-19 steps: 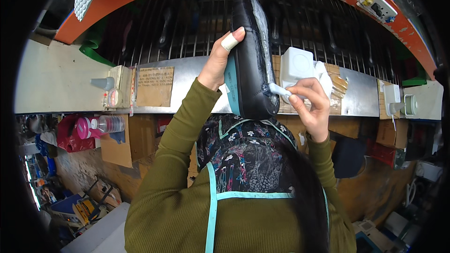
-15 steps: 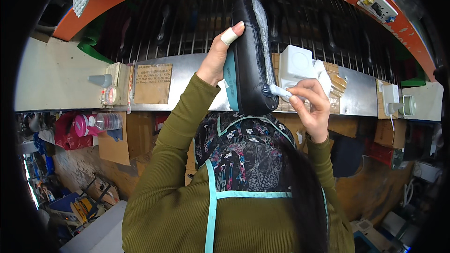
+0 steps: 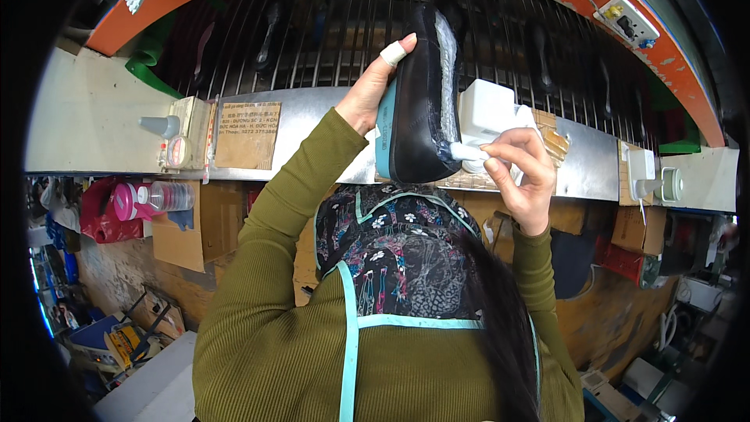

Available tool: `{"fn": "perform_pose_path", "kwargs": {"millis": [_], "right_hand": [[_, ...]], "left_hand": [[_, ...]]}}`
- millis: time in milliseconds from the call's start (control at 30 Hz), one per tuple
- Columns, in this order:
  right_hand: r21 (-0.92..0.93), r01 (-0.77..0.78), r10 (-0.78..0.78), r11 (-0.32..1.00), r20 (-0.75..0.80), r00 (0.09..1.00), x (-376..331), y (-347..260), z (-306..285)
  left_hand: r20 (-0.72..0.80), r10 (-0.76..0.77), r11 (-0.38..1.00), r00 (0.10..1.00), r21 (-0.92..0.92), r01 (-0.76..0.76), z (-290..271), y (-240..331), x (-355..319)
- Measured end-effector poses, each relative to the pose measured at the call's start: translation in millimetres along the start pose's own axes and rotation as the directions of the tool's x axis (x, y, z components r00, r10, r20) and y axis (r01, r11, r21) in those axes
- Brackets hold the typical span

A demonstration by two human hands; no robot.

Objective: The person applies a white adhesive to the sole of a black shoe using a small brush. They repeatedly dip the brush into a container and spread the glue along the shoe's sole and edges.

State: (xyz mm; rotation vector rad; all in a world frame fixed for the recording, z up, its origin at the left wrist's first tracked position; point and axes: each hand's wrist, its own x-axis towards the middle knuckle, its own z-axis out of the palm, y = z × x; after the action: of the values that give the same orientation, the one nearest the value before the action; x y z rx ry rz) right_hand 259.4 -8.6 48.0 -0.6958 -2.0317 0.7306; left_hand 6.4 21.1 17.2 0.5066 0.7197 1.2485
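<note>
The dark shoe [image 3: 422,94] looks light, fairly stiff; left hand [image 3: 373,86] clamps its side; right hand [image 3: 523,172] pinches a small white applicator [image 3: 467,151] at its sole edge.

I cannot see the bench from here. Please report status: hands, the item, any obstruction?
Left hand grips black shoe, held upright. Right hand presses small white applicator to its lower edge. Wire rack behind; nothing between hands and shoe.

Count: two hands, left hand [image 3: 373,94] and right hand [image 3: 524,174]; one black shoe [image 3: 419,101]; one white brush [image 3: 467,151]; one pink-capped bottle [image 3: 148,198].
</note>
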Motion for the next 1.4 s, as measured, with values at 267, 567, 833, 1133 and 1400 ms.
{"fn": "perform_pose_path", "kwargs": {"millis": [267,567,833,1133,1400], "right_hand": [[0.033,0.048,-0.049,0.998,0.048,0.998,16,0,0],[0.188,0.021,-0.057,0.982,0.186,0.981,35,5,5],[0.310,0.052,-0.171,0.949,0.371,0.913,61,17,8],[0.442,-0.039,-0.255,0.896,0.584,0.771,92,24,15],[0.409,-0.119,-0.242,0.905,0.723,0.647,107,21,19]], "left_hand": [[0.081,-0.181,0.959,0.980,-0.205,0.194,-6,-19,7],[0.411,-0.335,0.808,0.848,-0.338,0.483,-9,-37,-6],[0.574,-0.185,0.983,0.798,0.099,0.157,-8,-56,-35],[0.759,-0.223,0.938,0.612,-0.004,0.347,-8,-91,-46],[0.799,-0.291,0.892,0.526,0.029,0.450,17,-119,-43]]}}
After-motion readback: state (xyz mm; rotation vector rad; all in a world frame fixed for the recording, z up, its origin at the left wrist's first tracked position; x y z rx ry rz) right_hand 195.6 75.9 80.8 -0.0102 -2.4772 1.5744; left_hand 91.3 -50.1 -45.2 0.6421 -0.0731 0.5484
